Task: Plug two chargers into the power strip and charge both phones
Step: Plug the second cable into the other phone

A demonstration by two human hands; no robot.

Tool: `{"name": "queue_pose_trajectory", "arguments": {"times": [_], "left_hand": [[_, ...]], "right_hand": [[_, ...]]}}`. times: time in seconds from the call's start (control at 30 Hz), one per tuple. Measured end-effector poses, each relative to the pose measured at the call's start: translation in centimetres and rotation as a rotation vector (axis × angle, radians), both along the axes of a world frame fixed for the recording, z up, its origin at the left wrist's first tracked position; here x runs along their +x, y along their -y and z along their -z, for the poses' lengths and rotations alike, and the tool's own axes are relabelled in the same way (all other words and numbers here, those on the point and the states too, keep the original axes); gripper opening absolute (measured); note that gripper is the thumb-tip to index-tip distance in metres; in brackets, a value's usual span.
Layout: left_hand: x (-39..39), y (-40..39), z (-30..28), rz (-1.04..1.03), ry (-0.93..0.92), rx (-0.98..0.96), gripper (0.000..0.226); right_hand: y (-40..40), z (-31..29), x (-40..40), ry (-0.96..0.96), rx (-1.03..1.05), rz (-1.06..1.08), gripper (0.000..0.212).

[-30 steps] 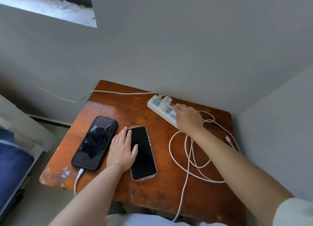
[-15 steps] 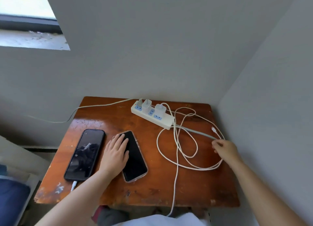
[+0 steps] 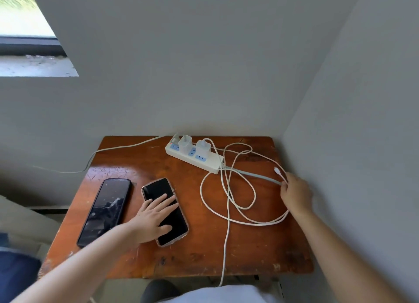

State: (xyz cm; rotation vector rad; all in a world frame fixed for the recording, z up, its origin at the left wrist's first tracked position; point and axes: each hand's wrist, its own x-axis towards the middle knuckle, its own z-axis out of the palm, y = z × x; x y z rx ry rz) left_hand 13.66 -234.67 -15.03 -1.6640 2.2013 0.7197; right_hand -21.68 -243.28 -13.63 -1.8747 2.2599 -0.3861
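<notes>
- Left hand (image 3: 156, 214) lies flat, fingers spread, on the clear-cased phone (image 3: 165, 211) at frame centre, covering part of its dark screen and gripping nothing.
- Right hand (image 3: 294, 192), at the right edge of the wooden table (image 3: 199, 252), is curled around the white charging cable (image 3: 229, 202) just below its loose connector (image 3: 277, 170); how tight the pinch is cannot be told.
- Black phone (image 3: 105, 210) lies left of the first; its near end is hidden behind the left forearm.
- Two white chargers (image 3: 195, 145) sit plugged into the power strip (image 3: 194, 157) at the table's far edge.
</notes>
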Motion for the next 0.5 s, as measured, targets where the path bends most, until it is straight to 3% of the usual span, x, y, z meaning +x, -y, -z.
{"name": "queue_pose_trajectory", "arguments": {"times": [0.1,0.2,0.33,0.5], "left_hand": [[0.6,1.5,-1.6,0.233,0.201,0.120,0.082],[0.5,2.4,-2.0,0.447,0.364,0.060,0.084],[0.5,3.9,-1.8,0.646,0.359,0.030,0.100],[0.4,5.8,-1.6,0.719,0.250,0.010,0.102]], "right_hand": [[1.6,-0.4,-0.1,-0.093,0.122,0.030,0.025],[2.7,-0.7,0.4,-0.105,0.178,0.046,0.027],[2.6,-1.8,1.8,-0.048,0.204,0.077,0.031],[0.5,-3.5,4.3,0.237,0.170,-0.029,0.034]]}}
